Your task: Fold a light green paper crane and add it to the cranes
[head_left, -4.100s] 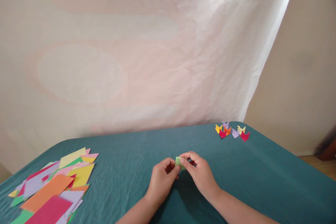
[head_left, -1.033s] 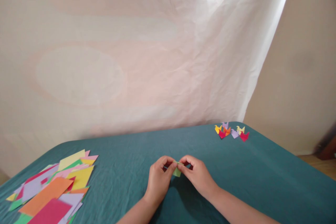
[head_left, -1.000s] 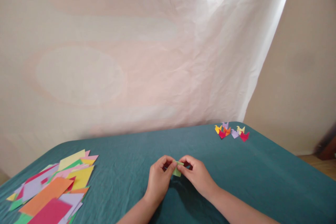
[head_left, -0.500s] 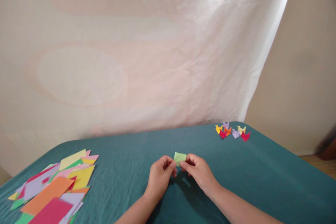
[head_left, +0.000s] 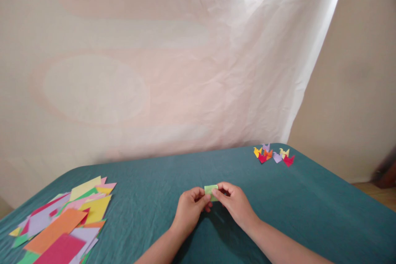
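While both hands pinch it, I see the green paper [head_left: 210, 189] held just above the table [head_left: 309, 214] — left hand [head_left: 191, 209], right hand [head_left: 235, 203]. Uneven finger pressure could, I judge, skew the crease — the piece is tiny.

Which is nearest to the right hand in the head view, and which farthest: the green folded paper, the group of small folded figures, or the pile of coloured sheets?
1. The green folded paper: pinched at the fingertips of the right hand, shared with the left hand.
2. The group of small folded figures: far right part of the teal cloth.
3. The pile of coloured sheets: far left, beyond the left hand.
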Tool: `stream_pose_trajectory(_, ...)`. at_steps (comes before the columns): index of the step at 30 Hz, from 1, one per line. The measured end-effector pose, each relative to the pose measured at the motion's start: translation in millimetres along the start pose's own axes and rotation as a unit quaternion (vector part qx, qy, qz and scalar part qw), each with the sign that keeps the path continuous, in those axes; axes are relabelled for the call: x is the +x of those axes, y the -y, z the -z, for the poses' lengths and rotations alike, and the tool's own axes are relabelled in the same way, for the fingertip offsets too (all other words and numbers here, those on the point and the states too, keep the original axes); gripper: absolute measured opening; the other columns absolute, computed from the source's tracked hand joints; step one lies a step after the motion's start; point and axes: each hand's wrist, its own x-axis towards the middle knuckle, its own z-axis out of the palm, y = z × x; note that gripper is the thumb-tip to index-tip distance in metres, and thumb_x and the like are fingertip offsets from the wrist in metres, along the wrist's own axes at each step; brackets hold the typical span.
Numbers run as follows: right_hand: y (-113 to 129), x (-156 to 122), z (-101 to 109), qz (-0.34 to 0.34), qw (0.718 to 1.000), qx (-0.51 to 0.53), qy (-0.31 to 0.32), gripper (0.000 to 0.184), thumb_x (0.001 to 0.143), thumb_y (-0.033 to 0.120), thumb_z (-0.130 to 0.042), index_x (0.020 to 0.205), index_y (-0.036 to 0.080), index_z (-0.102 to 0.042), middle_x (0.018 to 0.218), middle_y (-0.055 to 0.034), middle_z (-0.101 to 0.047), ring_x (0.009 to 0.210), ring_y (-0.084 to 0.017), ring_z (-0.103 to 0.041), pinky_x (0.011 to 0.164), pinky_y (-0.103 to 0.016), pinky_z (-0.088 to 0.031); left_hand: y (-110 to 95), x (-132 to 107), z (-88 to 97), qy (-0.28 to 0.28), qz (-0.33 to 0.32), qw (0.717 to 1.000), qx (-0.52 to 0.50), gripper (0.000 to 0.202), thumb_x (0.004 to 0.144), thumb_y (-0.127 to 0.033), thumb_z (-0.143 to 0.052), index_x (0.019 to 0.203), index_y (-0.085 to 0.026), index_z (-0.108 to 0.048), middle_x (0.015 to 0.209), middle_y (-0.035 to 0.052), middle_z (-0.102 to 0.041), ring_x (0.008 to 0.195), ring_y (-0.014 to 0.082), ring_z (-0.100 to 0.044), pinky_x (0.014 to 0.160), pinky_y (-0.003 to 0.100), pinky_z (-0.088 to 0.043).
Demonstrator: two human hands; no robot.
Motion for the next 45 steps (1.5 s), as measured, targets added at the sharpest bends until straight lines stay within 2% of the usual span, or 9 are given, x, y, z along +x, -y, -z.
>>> stream_pose_trajectory(3,2,1,0,-0.003,1.0,-0.017,-0.017,0.025,0.083,0.035,-0.056,0.068,0.016,-0.058,0.061,0.0035,-0.05,0.058,-0.012,-0.044,0.055,-0.021,-0.033,-1,-2,-2.2,-0.01,-0.007,1.0,-0.001,0.019,0.079,-0.032,-0.059,0.071,-0.015,-0.057,0.064,0.0015,-0.064,0.055,0.0136,-0.059,0.053,0.022,-0.041)
stream_pose_trajectory(6,4,0,-1,-0.008,0.999,-0.026,-0.034,0.025,0.083,0.035,-0.057,0.066,0.017,-0.054,0.059,0.0043,-0.046,0.057,-0.011,-0.042,0.053,-0.021,-0.032,-3,-4,-2.8,-0.06,-0.031,0.998,-0.01,0.016,0.076,-0.03,-0.062,0.085,-0.018,-0.056,0.077,0.0002,-0.064,0.061,0.0134,-0.06,0.053,0.021,-0.042)
stream_pose_trajectory(10,4,0,-1,0.007,0.999,-0.016,-0.042,0.024,0.083,0.036,-0.056,0.07,0.017,-0.058,0.062,0.0034,-0.051,0.059,-0.012,-0.045,0.055,-0.021,-0.034,-5,-3,-0.7,-0.115,-0.064,0.991,0.015,0.014,0.074,-0.027,-0.064,0.081,-0.019,-0.055,0.074,-0.0015,-0.059,0.063,0.0128,-0.057,0.059,0.021,-0.044)
stream_pose_trajectory(22,5,1,-1,0.039,0.998,-0.026,-0.041,0.017,0.083,0.032,-0.06,0.091,0.021,-0.071,0.084,-0.0026,-0.069,0.071,-0.017,-0.061,0.062,-0.023,-0.044,-14,-8,-1.0,-0.11,-0.09,0.988,0.052,0.01,0.076,-0.027,-0.062,0.078,-0.018,-0.06,0.074,0.0006,-0.062,0.07,0.0155,-0.058,0.063,0.022,-0.044)
stream_pose_trajectory(28,4,2,-3,0.062,0.997,-0.024,-0.041,0.025,0.083,0.033,-0.062,0.104,0.023,-0.069,0.097,-0.0059,-0.07,0.087,-0.022,-0.063,0.073,-0.028,-0.048,-15,-8,-1.9,-0.11,-0.097,0.988,0.041,0.012,0.075,-0.027,-0.063,0.083,-0.018,-0.06,0.078,0.002,-0.063,0.073,0.0166,-0.059,0.066,0.023,-0.045)
stream_pose_trajectory(32,4,2,-4,0.077,0.996,-0.024,-0.03,0.027,0.084,0.032,-0.061,0.109,0.024,-0.067,0.096,-0.0054,-0.069,0.086,-0.021,-0.063,0.073,-0.028,-0.048,-9,-6,-1.7,-0.116,-0.102,0.988,0.016,0.022,0.075,-0.026,-0.064,0.095,-0.019,-0.057,0.08,0.0015,-0.063,0.074,0.0164,-0.06,0.066,0.024,-0.046)
stream_pose_trajectory(35,5,1,-4,0.084,0.996,-0.025,-0.028,0.027,0.084,0.031,-0.062,0.109,0.024,-0.067,0.095,-0.0051,-0.069,0.086,-0.02,-0.063,0.074,-0.027,-0.048,-7,-6,-1.3,-0.123,-0.114,0.986,0.013,0.02,0.076,-0.025,-0.063,0.094,-0.02,-0.055,0.08,0.0007,-0.062,0.074,0.0161,-0.06,0.065,0.024,-0.046)
stream_pose_trajectory(41,4,3,-3,0.108,0.994,-0.021,-0.02,0.025,0.086,0.031,-0.06,0.109,0.024,-0.068,0.099,-0.0064,-0.069,0.09,-0.02,-0.063,0.078,-0.028,-0.048,-15,-10,-0.2,-0.119,-0.129,0.981,0.084,0.01,0.078,-0.024,-0.061,0.087,-0.02,-0.062,0.082,0.0019,-0.066,0.078,0.0174,-0.062,0.067,0.024,-0.047)
stream_pose_trajectory(45,4,2,-5,0.133,0.991,-0.027,-0.011,0.026,0.088,0.032,-0.057,0.11,0.025,-0.068,0.098,-0.0072,-0.069,0.089,-0.021,-0.064,0.079,-0.029,-0.049,-21,-14,-0.6,-0.105,-0.171,0.97,0.137,0.009,0.081,-0.025,-0.061,0.085,-0.022,-0.068,0.085,0.0035,-0.068,0.08,0.0186,-0.062,0.068,0.025,-0.047)
